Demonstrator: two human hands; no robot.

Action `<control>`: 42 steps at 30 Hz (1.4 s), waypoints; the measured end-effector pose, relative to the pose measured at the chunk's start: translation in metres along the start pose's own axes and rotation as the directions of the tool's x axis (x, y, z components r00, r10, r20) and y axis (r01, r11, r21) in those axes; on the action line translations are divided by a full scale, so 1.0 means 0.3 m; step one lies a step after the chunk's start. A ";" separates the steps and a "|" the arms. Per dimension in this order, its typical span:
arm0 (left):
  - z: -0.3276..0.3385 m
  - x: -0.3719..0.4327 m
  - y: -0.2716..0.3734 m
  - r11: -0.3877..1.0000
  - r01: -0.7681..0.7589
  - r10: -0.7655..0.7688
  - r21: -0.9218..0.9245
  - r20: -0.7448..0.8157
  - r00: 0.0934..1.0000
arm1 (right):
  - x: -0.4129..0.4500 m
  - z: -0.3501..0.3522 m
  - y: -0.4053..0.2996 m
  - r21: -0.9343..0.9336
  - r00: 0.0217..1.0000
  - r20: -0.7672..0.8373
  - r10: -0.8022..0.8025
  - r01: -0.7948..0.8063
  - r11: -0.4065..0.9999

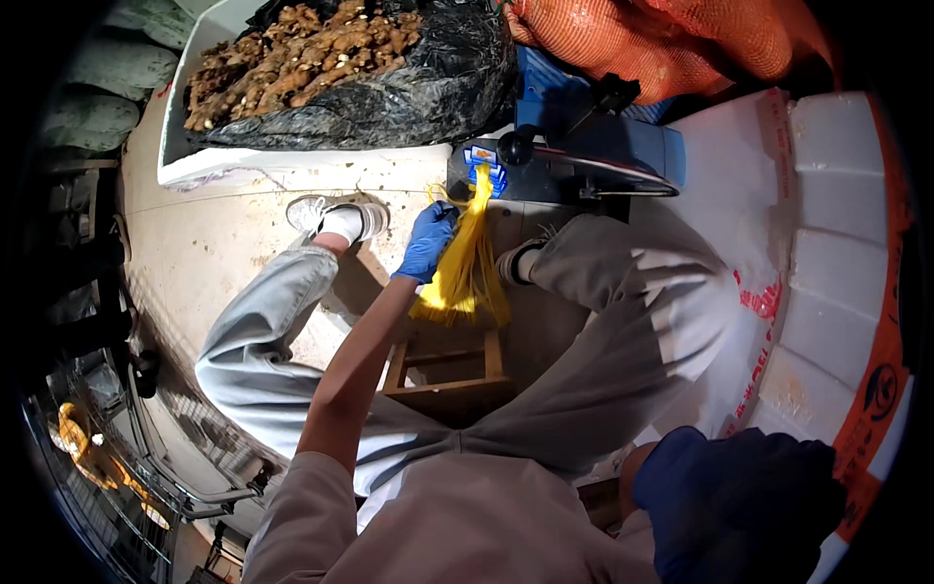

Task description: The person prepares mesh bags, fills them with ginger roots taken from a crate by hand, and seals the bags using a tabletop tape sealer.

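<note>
My left hand (429, 243), in a blue glove, is beside a bundle of yellow mesh bags (478, 255). Its fingers curl around a small black object, mostly hidden. The bundle has blue-and-white tags (484, 156) at its top, lying at the edge of a black-and-blue device (558, 175) with a curved metal bar; the yellow strands fan out downward. A large dark blue shape (733, 504) at lower right appears to be my right hand in a glove, close to the camera; its fingers cannot be made out.
Ginger roots (306, 62) lie on black plastic in a white foam box (306, 164). Orange mesh sacks (657, 44) are at top right, white foam boxes (832, 292) at right. A wooden stool (449, 394) stands between my legs; a wire cart (139, 504) is at lower left.
</note>
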State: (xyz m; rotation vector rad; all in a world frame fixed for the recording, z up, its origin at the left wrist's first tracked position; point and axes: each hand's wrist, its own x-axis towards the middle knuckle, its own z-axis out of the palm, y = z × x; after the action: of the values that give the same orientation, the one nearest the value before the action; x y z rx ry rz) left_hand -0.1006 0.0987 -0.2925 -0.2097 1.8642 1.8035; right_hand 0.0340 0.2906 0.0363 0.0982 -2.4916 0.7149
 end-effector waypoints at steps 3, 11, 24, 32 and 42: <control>0.068 0.182 -0.033 0.998 -0.039 0.040 0.040 -0.009 0.999 | 0.019 0.091 0.059 0.049 0.999 -0.041 0.022 -0.020 0.999; 0.151 0.551 -0.167 0.727 -0.073 0.252 0.683 -0.167 0.953 | -0.036 0.597 0.150 0.295 0.945 0.186 0.268 -0.313 0.903; 0.204 0.548 -0.329 0.836 -0.209 0.314 0.508 -0.129 0.941 | -0.031 0.657 0.221 0.544 0.667 0.417 0.618 -0.727 0.418; 0.115 0.001 0.199 0.888 -0.410 0.427 0.207 -0.043 0.903 | -0.160 0.728 0.234 0.084 0.723 0.235 0.650 -0.681 0.727; -0.018 -0.421 0.500 0.908 -0.070 0.175 -0.414 0.221 0.959 | 0.014 0.521 0.061 0.336 0.917 0.209 0.340 -0.394 0.856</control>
State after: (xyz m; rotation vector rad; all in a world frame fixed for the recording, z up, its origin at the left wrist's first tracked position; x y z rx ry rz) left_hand -0.0647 0.0763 -0.1008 -0.0028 1.3417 2.1771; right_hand -0.0486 0.2267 -0.0815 -0.2072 -2.5027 1.3862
